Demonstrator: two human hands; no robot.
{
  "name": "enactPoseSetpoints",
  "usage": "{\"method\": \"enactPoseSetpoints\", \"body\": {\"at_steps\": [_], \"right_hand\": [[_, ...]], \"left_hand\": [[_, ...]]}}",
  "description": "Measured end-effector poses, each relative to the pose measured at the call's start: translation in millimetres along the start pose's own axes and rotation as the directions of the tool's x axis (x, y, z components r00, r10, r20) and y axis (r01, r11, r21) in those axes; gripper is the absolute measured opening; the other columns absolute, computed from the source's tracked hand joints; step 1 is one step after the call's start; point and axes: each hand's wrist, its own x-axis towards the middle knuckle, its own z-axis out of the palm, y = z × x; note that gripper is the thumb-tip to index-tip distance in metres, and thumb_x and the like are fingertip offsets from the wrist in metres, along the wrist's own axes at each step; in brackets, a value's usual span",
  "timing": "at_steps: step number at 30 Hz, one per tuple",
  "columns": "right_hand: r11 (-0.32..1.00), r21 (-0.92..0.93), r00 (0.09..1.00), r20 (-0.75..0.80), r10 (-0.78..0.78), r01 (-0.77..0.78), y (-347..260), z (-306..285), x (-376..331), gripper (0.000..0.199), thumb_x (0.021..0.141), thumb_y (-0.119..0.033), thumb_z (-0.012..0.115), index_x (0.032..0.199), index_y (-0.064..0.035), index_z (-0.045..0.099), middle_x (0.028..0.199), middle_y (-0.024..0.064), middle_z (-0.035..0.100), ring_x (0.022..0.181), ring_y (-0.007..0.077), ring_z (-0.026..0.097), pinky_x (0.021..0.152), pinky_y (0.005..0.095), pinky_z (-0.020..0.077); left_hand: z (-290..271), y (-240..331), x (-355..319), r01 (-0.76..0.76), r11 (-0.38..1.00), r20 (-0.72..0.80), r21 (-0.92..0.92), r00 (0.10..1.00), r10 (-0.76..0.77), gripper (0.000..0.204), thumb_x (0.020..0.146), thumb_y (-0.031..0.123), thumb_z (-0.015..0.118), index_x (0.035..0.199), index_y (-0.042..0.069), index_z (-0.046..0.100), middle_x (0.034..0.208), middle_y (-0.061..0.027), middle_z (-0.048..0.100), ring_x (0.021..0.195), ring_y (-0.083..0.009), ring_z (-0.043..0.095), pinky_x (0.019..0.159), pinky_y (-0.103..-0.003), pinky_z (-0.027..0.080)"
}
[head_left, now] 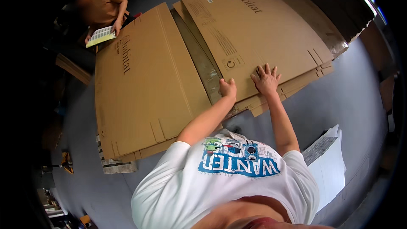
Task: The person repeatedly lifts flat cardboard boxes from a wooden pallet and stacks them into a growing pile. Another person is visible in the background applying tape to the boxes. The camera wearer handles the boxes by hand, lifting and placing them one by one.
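Two stacks of flattened cardboard boxes lie side by side in front of me. My right hand [266, 79] rests flat, fingers spread, on the near part of the top flattened cardboard box [271, 29] of the right stack. At that box's near left corner, my left hand [228, 88] is closed around its edge, next to the gap between the stacks; some of its fingertips are hidden. The top flattened box of the left stack [144, 89] lies to the left of my left forearm, with dark print near its far end and slits along its near edge.
A pallet [121, 168] shows under the left stack's near corner. Beyond that stack, a person in a brown shirt [106, 6] holds a yellow-edged printed booklet [101, 36]. White sheets [328, 174] lie on the grey floor [360, 101] to my right. A dark bulky object [339, 4] stands far right.
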Motion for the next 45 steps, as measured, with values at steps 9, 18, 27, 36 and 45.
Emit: {"method": "enactPoseSetpoints", "body": {"at_steps": [9,18,27,36,45], "right_hand": [[0.989,-0.144,0.981,0.193,-0.008,0.037,20.6,52.3,-15.9,0.065,0.086,-0.058,0.045,0.142,-0.0321,0.028,0.152,0.005,0.018,0.138,0.0394,0.012,0.106,0.0591,0.0149],[0.999,-0.023,0.957,0.29,-0.016,0.023,-8.5,75.0,5.9,0.061,0.082,-0.046,0.057,0.128,-0.0064,0.05,0.122,0.0196,0.056,0.111,0.036,0.054,0.094,0.0427,0.0428],[0.829,0.326,0.869,0.041,-0.493,0.455,-224.2,64.2,-137.0,0.031,0.08,-0.03,0.066,0.092,-0.0013,0.064,0.083,0.0212,0.062,0.074,0.0307,0.06,0.067,0.0391,0.0481],[0.907,0.161,0.895,0.168,-0.413,0.389,-300.8,60.8,-168.0,0.039,0.087,-0.036,0.057,0.082,0.0016,0.063,0.093,0.0219,0.061,0.087,0.0403,0.058,0.077,0.0451,0.0465],[0.909,0.249,0.909,0.17,-0.381,0.335,-297.3,75.8,-132.1,0.05,0.081,-0.04,0.062,0.059,0.0045,0.061,0.057,0.0191,0.059,0.05,0.0286,0.057,0.049,0.0412,0.0439]], "left_hand": [[-131.9,23.4,-63.3,-0.308,0.951,0.74,0.0,0.64,0.207,0.019,0.085,0.014,0.058,0.095,-0.001,0.063,0.075,-0.0072,0.065,0.07,-0.0083,0.058,0.066,-0.026,0.048],[-523.2,-79.4,61.6,-0.398,0.604,-0.176,0.691,0.718,0.674,0.015,0.082,0.016,0.056,0.091,0.004,0.06,0.08,-0.0149,0.061,0.072,-0.0314,0.059,0.065,-0.041,0.049],[-793.8,-192.9,66.6,0.498,0.479,-0.684,0.723,0.608,0.402,0.043,0.079,0.034,0.062,0.101,-0.001,0.052,0.103,-0.0188,0.057,0.097,-0.0345,0.055,0.08,-0.047,0.046],[-789.7,-213.8,78.9,0.434,0.541,-0.69,0.72,0.531,0.492,0.045,0.083,0.031,0.056,0.111,-0.004,0.053,0.108,-0.0206,0.054,0.101,-0.0362,0.049,0.094,-0.051,0.033],[-811.0,-182.8,87.2,0.489,0.603,-0.738,0.63,0.62,0.268,0.039,0.081,0.03,0.056,0.105,0.0,0.056,0.105,-0.0183,0.054,0.103,-0.0376,0.049,0.089,-0.05,0.037]]}}
